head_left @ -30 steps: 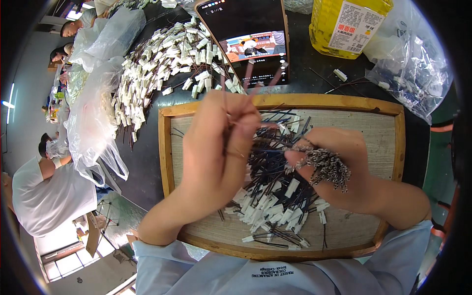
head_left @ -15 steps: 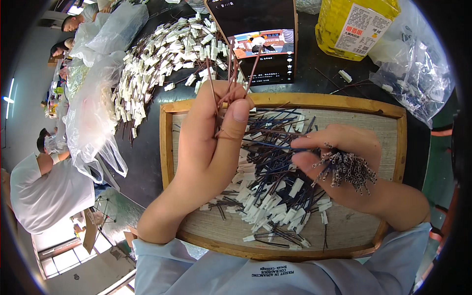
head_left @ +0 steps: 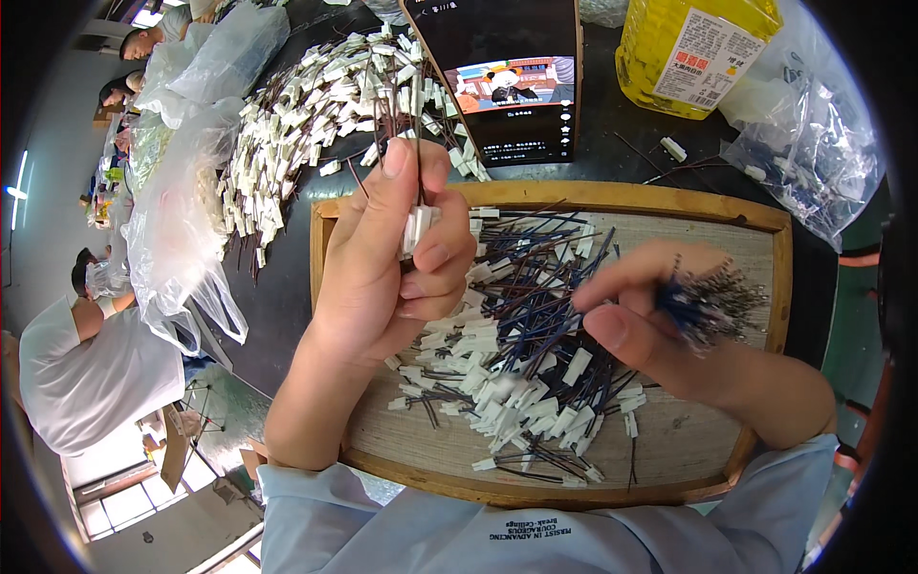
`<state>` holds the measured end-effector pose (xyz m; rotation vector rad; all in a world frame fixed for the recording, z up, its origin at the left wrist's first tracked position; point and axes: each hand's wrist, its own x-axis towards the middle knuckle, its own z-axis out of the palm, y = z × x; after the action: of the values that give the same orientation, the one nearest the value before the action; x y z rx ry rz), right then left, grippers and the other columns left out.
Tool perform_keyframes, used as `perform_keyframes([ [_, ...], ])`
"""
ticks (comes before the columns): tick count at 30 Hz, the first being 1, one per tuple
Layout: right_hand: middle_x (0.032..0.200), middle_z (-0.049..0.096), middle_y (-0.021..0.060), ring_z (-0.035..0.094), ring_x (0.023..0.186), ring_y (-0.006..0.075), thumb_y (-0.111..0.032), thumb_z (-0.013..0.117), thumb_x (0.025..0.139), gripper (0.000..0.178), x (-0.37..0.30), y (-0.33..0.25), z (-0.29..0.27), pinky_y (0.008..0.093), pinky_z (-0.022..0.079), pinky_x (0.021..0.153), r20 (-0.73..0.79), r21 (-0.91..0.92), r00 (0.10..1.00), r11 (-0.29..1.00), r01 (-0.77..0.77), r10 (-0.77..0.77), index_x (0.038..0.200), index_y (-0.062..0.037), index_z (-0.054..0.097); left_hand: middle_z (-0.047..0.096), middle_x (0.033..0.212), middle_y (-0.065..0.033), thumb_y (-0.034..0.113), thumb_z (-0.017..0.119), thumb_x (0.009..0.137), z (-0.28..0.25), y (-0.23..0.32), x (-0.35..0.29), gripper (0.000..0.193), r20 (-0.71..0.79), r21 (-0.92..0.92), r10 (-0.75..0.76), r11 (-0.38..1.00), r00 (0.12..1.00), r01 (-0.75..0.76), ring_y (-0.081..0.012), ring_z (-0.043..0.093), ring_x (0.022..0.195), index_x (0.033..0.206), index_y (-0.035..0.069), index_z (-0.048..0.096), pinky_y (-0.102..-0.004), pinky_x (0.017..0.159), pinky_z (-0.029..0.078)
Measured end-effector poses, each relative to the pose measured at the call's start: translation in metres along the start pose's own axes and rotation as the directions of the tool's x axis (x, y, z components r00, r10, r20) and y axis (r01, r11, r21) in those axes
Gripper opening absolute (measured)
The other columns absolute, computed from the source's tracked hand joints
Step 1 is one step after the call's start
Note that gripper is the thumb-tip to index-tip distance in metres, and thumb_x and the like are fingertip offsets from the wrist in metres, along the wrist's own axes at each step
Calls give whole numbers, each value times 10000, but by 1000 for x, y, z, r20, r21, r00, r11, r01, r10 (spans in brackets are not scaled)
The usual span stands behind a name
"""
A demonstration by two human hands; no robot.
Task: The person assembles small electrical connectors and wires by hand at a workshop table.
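Note:
My left hand (head_left: 382, 249) is closed around a few dark wires with white plastic connectors (head_left: 418, 230). The connectors sit against the fingers and the wire ends stick up past the thumb. Over the right part of the wooden tray (head_left: 650, 196), my right hand (head_left: 669, 335) keeps a thick bundle of dark blue wires (head_left: 712, 301) in its curled fingers, their stripped-looking tips blurred. Its thumb and forefinger reach toward the pile with a gap between them. Below and between both hands lies a heap of wires with white connectors (head_left: 535, 383) in the tray.
Behind the tray, a large pile of white-connectored wires (head_left: 316, 115) covers the black table. A lit screen (head_left: 507, 91), a yellow jug (head_left: 693, 53) and a clear plastic bag (head_left: 813, 143) stand along the back. Plastic bags (head_left: 182, 191) hang at left; co-workers sit beyond.
My left hand has turned, bringing the white connectors into sight and its wires more upright. My right hand has drawn slightly right, and its bundle has tilted and blurred.

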<state>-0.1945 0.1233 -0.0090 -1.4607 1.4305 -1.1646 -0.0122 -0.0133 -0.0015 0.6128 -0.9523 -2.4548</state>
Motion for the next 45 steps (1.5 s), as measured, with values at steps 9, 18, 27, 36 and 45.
perform_keyframes([
  [9,845,580,90,575,707,120,-62,621,819,197,-5,20,14,222,449,633,-184,124,969,974,187,-163,989,2,543,287,474,39,510,301,948,20,-8,-6,386,14,303,-39,953,999,33,-29,194,355,826,144,312,-186,311,120],
  [18,728,621,37,599,612,131,-138,707,750,177,-6,6,2,239,456,556,-2,74,989,986,148,-148,855,-44,600,356,591,-13,455,504,898,29,-17,-8,426,-1,489,-3,872,1000,3,-27,253,382,809,75,334,-171,333,193],
  [27,740,635,47,628,626,180,-118,732,690,203,-5,13,5,256,466,557,-25,16,975,975,223,-222,838,-58,608,383,634,-4,436,536,889,21,-18,-10,402,64,570,32,819,997,-63,-27,338,456,845,70,375,-161,371,236],
  [36,715,614,64,607,636,128,-89,709,753,147,-3,10,9,245,456,559,-78,54,987,988,142,-137,835,-24,606,448,672,11,321,522,922,18,-22,-12,298,104,740,184,643,977,-200,-17,380,522,875,47,416,-159,440,288],
  [45,770,617,15,568,695,55,-55,695,782,129,-9,2,19,196,452,591,-7,572,955,784,-240,297,873,4,625,492,737,-13,113,578,884,21,-16,-14,135,84,812,236,546,968,-204,-71,414,682,898,18,483,-207,616,366],
])
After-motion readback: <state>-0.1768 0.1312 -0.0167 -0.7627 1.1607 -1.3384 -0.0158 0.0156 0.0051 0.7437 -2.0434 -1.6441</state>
